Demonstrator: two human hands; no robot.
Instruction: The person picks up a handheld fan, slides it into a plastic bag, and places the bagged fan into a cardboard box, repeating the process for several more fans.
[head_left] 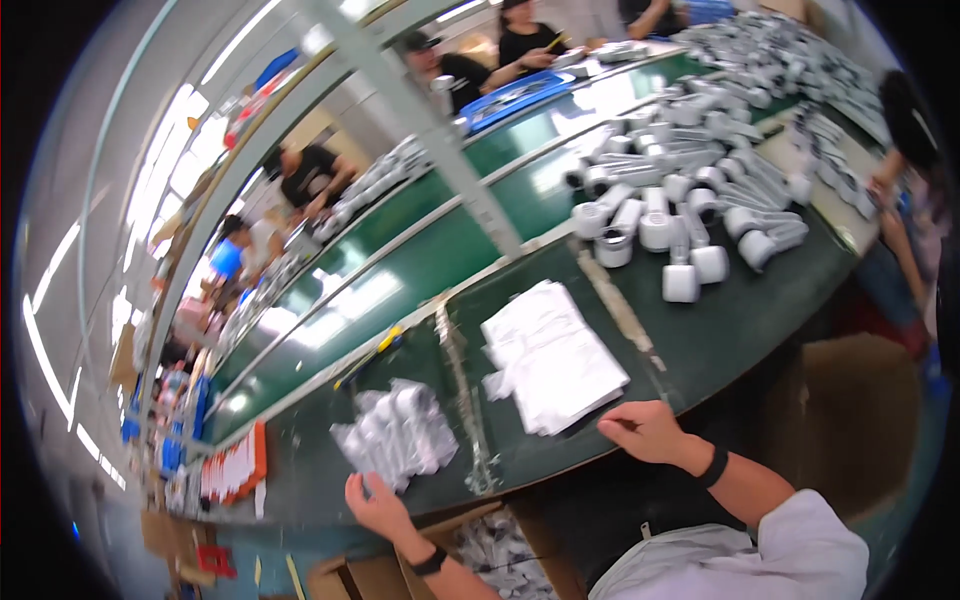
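Note:
My left hand (pixel 378 505) is at the table's front edge, thumb and fingers apart, holding nothing. Just beyond it lies a group of white parts in clear plastic bags (pixel 400 430). My right hand (pixel 648 432) hovers near the front edge with its fingers curled in; no object shows in it. Beside that hand, to its left, a loose stack of white sheets or flat bags (pixel 550 355) rests on the dark green tabletop (pixel 300 450). Farther right is a big heap of white and grey parts with round heads and long handles (pixel 680 230).
An orange tray (pixel 235 465) of white slips stands at the left end. A yellow-handled tool (pixel 388 340) lies by the back rail. Below the table is a cardboard box (pixel 500 550) of wrapped parts; another carton (pixel 860 410) is at right. A metal post (pixel 450 150) rises behind. Co-workers sit beyond the conveyor.

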